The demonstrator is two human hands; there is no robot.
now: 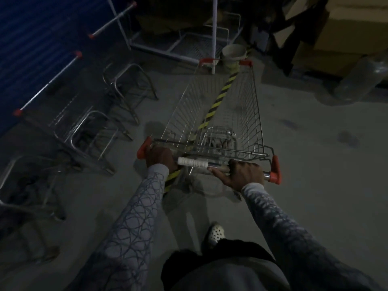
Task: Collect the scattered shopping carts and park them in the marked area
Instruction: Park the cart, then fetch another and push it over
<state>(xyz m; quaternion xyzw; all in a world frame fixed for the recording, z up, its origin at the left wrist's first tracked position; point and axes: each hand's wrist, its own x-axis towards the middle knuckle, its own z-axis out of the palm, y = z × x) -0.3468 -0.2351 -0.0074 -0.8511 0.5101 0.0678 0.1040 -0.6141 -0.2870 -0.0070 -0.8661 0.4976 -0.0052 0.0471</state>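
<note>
Dim view looking down from head height: a person is holding a wire shopping cart [251,114] on a grey concrete floor [315,148]. Both hands are grasping the cart's handle bar [195,163]. The left hand [160,159] is wrapping around it beside the left orange end cap. The right hand [244,173] is curling over it near the right cap, thumb lying along the bar. Patterned long sleeves are covering both arms.

The cart is standing upright directly ahead of the person, over a yellow-and-black striped tape line [218,99] running lengthwise beneath it. The tape and floor are showing through the wire basket, and a small wire seat flap [218,136] is sitting inside at the near end.

To the left, a row of other carts [84,127] is standing along a blue wall [31,38], red-capped handles toward the wall. Beyond the cart's front, a pale bucket [234,52] is sitting beside a white wire rack [189,45]; its inside is too dark to make out. Cardboard boxes [336,38] are filling the upper right. A white perforated shoe [216,234] is showing below.
</note>
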